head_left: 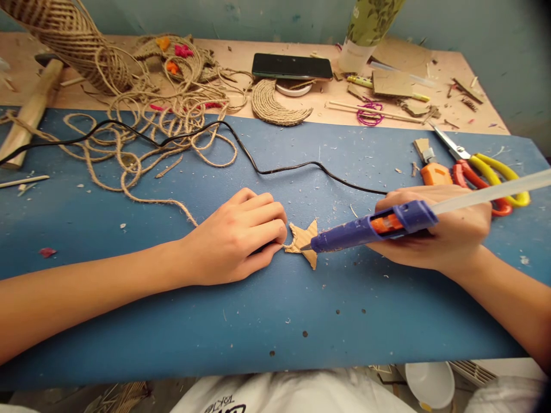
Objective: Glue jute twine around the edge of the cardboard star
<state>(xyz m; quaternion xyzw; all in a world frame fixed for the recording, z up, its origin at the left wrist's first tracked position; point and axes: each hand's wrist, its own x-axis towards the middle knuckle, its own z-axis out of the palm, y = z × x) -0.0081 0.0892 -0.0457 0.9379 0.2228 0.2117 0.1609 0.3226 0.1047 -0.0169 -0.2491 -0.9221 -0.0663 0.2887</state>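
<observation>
A small star-shaped piece of cardboard (306, 240) lies on the blue mat in front of me. My left hand (245, 238) rests at its left side, fingers pinched on jute twine (167, 201) whose end lies against the star. From under that hand the twine runs back to a loose tangle. In my right hand (434, 229) is a blue hot glue gun (370, 229) with a long glue stick out of its back. Its metal nozzle points left and meets the star, though whether it touches cannot be made out. The grip and trigger are hidden by my fingers.
Behind lie a twine spool (81, 46), a twine-covered crescent (278, 106), a phone (293, 66) and a bottle (365, 34). Scissors (477, 160) and an orange cutter (437, 173) sit right, a hammer (32, 115) left. A black cord (275, 170) crosses the mat.
</observation>
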